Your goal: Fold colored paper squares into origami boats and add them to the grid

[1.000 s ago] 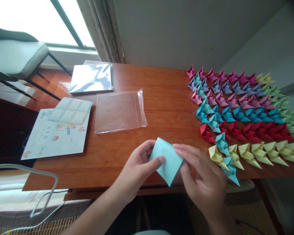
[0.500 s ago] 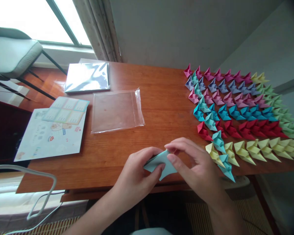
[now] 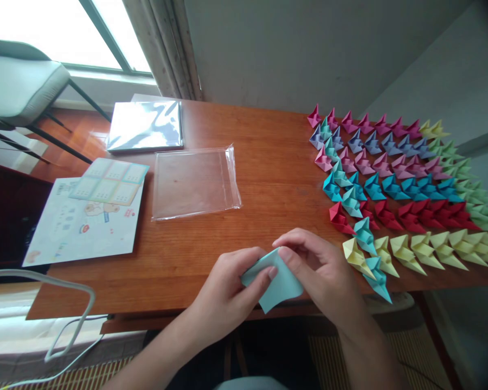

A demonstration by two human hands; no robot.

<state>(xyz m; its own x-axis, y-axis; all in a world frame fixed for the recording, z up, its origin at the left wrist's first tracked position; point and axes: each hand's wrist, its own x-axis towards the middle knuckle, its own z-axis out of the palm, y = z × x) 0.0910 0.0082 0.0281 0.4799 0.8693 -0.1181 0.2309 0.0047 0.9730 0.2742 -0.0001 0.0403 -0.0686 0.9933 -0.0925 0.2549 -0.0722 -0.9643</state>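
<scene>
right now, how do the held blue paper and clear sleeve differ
The paper is opaque blue; the sleeve is see-through. The left hand and right hand hold the paper; the sleeve lies on the table. The paper looks smaller than the sleeve. Both are thin.

Paper (image 3: 283, 287) between my left hand (image 3: 230, 287) and right hand (image 3: 323, 276), above the table (image 3: 268, 157); rows of figures (image 3: 374, 187) right; plastic sleeve (image 3: 195, 181) ahead-left, pack (image 3: 146, 125) behind it; card (image 3: 109, 182) atop larger sheet (image 3: 81, 241) farther left.

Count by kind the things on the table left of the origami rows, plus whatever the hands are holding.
Silver pack: 1
Clear sleeve: 1
Printed sheets: 2
Held paper: 1
Total: 5
</scene>
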